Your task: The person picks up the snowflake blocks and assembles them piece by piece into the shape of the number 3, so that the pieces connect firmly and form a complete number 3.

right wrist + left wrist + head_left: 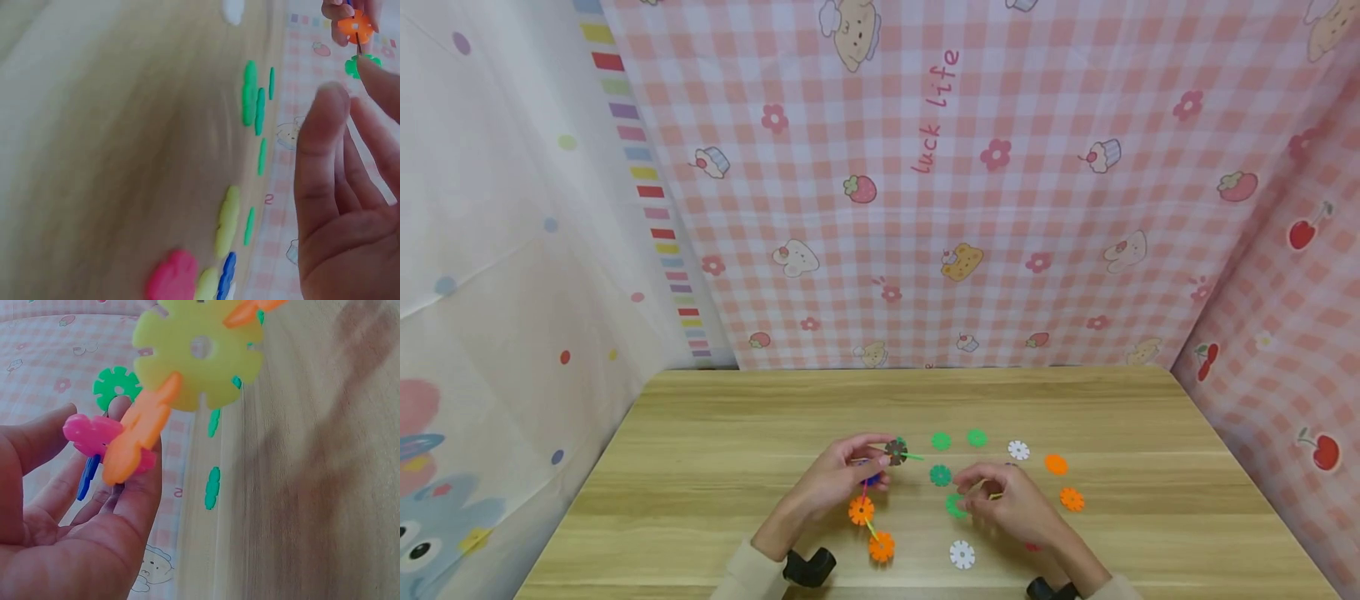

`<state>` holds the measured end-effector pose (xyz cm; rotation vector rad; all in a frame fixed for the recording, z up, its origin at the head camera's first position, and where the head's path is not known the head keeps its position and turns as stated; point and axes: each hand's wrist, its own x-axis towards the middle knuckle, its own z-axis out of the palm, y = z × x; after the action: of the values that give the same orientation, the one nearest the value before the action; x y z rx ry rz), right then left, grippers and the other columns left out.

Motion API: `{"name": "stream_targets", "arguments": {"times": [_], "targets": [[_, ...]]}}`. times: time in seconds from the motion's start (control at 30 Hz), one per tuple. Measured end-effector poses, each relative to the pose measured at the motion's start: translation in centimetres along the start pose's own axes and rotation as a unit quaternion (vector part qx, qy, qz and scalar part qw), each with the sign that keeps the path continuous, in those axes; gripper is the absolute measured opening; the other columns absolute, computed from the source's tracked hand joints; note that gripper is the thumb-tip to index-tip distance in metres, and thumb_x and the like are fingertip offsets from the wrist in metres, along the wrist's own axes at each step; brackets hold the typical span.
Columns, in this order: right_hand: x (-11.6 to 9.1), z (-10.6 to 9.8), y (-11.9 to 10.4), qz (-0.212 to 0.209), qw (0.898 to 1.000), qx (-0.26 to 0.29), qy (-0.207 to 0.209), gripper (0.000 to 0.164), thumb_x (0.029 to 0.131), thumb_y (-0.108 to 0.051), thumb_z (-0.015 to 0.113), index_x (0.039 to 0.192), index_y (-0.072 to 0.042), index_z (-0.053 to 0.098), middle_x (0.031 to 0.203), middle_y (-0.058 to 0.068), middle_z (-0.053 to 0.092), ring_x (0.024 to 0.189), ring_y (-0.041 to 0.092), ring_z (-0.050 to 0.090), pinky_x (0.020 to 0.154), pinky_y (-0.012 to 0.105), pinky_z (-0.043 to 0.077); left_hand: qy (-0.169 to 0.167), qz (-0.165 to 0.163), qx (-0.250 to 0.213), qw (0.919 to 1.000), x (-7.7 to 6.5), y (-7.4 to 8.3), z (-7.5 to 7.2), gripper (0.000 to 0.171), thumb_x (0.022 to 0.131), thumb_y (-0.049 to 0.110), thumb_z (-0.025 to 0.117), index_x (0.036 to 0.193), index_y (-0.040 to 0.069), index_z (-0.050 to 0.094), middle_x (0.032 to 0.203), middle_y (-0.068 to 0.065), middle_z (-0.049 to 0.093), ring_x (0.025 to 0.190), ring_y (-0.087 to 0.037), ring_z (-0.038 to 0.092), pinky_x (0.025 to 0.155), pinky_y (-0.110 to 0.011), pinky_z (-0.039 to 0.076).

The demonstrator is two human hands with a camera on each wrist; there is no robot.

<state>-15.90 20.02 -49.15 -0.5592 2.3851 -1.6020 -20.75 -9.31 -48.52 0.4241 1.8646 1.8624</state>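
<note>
My left hand (838, 479) grips a chain of notched plastic snowflake discs above the table. An orange disc (882, 547) hangs at its lower end, followed by a yellow disc (164, 369), another orange disc (861, 511), a pink disc (94, 434) and a blue disc (89, 477). Near the left fingertips are a dark brown disc (896, 452) and a green disc (107, 384). Over the table, my right hand (1011, 504) has bent fingers, with nothing visible between thumb and fingers. Its fingertips are nearest a green disc (955, 506), apart from it.
Several loose discs lie around the right hand: a darker green disc (940, 476), a white disc (962, 554), an orange disc (1072, 499) and a pink disc (174, 275). The wooden table (700, 467) meets a checked cloth (925, 317) at its back edge.
</note>
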Motion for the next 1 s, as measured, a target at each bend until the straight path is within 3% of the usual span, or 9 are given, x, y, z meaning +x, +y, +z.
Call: {"name": "stream_targets", "arguments": {"times": [0.13,0.33,0.47,0.57,0.73,1.0], "targets": [[-0.5,-0.3,0.3,0.010,0.998,-0.008,-0.061,0.028,0.084,0.002,0.069,0.112,-0.002,0.068,0.099,0.015,0.066,0.071,0.010,0.060,0.056,0.019,0.050,0.001,0.000,0.007,1.0000,0.0,0.0,0.0,0.040,0.097,0.016,0.063,0.137,0.009,0.057,0.118,-0.023,0.061,0.095,-0.033,0.067,0.085,-0.040,0.059],[-0.8,-0.3,0.9,0.011,0.990,-0.028,-0.136,0.033,0.080,-0.016,0.082,0.110,-0.009,0.069,0.090,0.011,0.063,0.062,0.001,0.044,0.053,0.014,0.036,0.001,-0.004,0.005,1.0000,0.1,0.1,0.2,0.040,0.097,0.017,0.064,0.136,0.011,0.057,0.117,-0.018,0.062,0.100,-0.039,0.066,0.088,-0.044,0.058],[-1.0,-0.4,1.1,0.033,0.985,-0.016,-0.170,0.038,0.077,-0.014,0.085,0.110,-0.011,0.069,0.091,0.006,0.057,0.063,0.002,0.044,0.054,0.014,0.036,-0.003,-0.007,-0.003,1.0000,0.1,0.2,0.3,0.041,0.097,0.016,0.063,0.137,0.008,0.056,0.119,-0.022,0.060,0.098,-0.035,0.066,0.090,-0.045,0.057],[-1.1,-0.5,1.2,0.017,0.981,-0.032,-0.190,0.039,0.076,-0.016,0.085,0.111,-0.012,0.069,0.093,0.003,0.053,0.066,0.000,0.045,0.057,0.014,0.039,-0.007,-0.007,-0.003,0.9999,0.0,0.4,0.4,0.042,0.097,0.015,0.063,0.138,0.008,0.055,0.120,-0.025,0.058,0.096,-0.032,0.067,0.090,-0.045,0.057],[-0.9,-0.6,1.5,-0.024,0.976,-0.060,-0.206,0.037,0.077,-0.018,0.084,0.111,-0.015,0.070,0.092,0.001,0.051,0.068,-0.001,0.045,0.058,0.014,0.040,-0.010,-0.008,0.004,0.9999,0.1,0.5,0.5,0.040,0.097,0.013,0.063,0.137,0.009,0.056,0.121,-0.029,0.056,0.092,-0.025,0.067,0.090,-0.046,0.056],[-1.0,-0.1,1.5,0.011,0.982,-0.030,-0.184,0.031,0.073,-0.011,0.085,0.102,-0.015,0.074,0.088,0.002,0.046,0.068,0.003,0.043,0.058,0.015,0.038,-0.011,-0.018,-0.004,0.9998,0.3,0.1,0.7,0.039,0.097,0.011,0.062,0.136,0.010,0.058,0.121,-0.033,0.055,0.088,-0.021,0.067,0.084,-0.036,0.059]]}}
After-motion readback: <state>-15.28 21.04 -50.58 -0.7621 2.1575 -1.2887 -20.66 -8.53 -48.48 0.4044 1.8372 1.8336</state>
